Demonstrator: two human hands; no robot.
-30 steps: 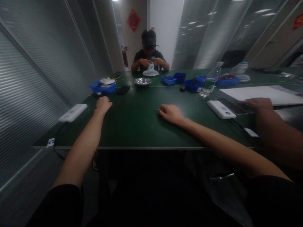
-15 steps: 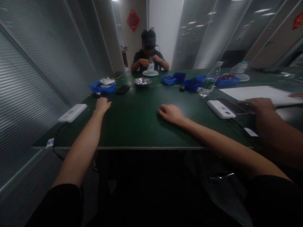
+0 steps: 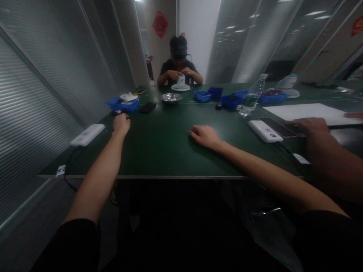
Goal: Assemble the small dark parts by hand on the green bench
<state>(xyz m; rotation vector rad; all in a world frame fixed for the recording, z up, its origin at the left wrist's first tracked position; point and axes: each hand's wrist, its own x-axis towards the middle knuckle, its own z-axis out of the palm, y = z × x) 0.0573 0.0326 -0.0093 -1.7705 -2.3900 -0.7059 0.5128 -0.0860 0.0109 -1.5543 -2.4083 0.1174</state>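
My left hand [image 3: 121,124] is over the green table [image 3: 159,151], just in front of a blue basket [image 3: 123,104] with crumpled white paper in it. Its fingers are curled in, and whatever they may hold is hidden. A small dark object [image 3: 115,112] lies right beyond the knuckles; I cannot tell whether the hand touches it. Near the table's middle rests my right hand [image 3: 206,136], closed, with a thin light tip [image 3: 188,132] showing at its fingers, too small to name.
White power banks [image 3: 87,135] [image 3: 266,131] with cables lie on both sides. A metal bowl [image 3: 171,99], black phone [image 3: 148,107], blue trays [image 3: 202,96] and water bottle [image 3: 252,96] stand farther back. Another person's hand [image 3: 310,124] is at right; a co-worker [image 3: 179,68] handles a white fan opposite.
My left hand has shifted slightly forward and left, toward the small dark object. My right hand stays in place. The co-worker opposite has moved their hands a little at the fan.
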